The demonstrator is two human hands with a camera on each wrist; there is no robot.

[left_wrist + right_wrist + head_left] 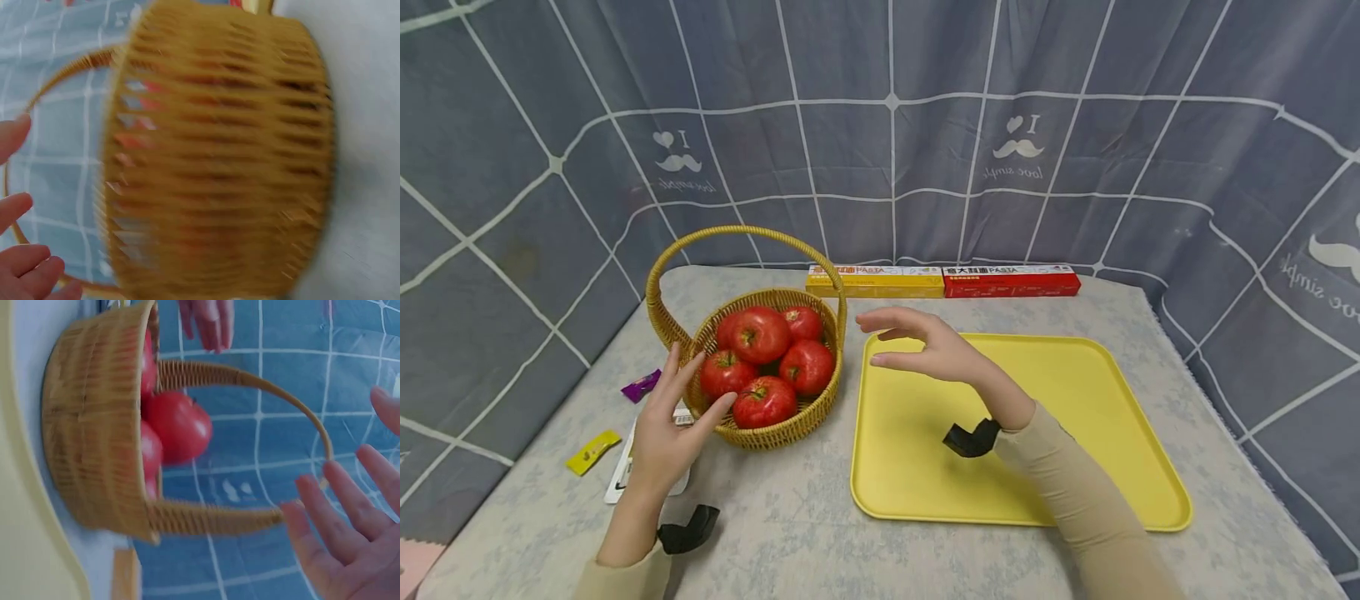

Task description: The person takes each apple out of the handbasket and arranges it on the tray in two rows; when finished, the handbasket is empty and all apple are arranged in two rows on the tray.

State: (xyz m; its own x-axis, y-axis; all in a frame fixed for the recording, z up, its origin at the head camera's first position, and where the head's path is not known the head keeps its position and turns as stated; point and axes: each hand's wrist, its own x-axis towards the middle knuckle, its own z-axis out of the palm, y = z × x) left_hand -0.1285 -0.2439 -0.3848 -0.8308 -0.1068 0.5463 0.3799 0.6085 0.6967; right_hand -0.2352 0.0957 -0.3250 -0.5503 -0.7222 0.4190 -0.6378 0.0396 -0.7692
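Note:
A woven basket (760, 438) with a tall arched handle (741, 230) holds several red apples (762, 335). My left hand (662, 437) hovers at the basket's near left side, thumb and fingers spread, gripping nothing. To the right of the basket, my right hand (936, 346) is raised above the tray's far left corner, its fingers extended and holding nothing. Motion blurs the basket's wall (219, 156) in the left wrist view. From the right wrist, one apple (178, 427) shows above the rim, and the fingers (340, 525) appear near the handle.
A yellow tray (1075, 408) lies on the right. Yellow (874, 286) and red (1011, 286) pasta boxes line the back. Purple (642, 386) and yellow (593, 452) small wrapped packets lie at left, near a white package (617, 483) partly hidden by the left hand. Grey curtains (925, 150) surround the table.

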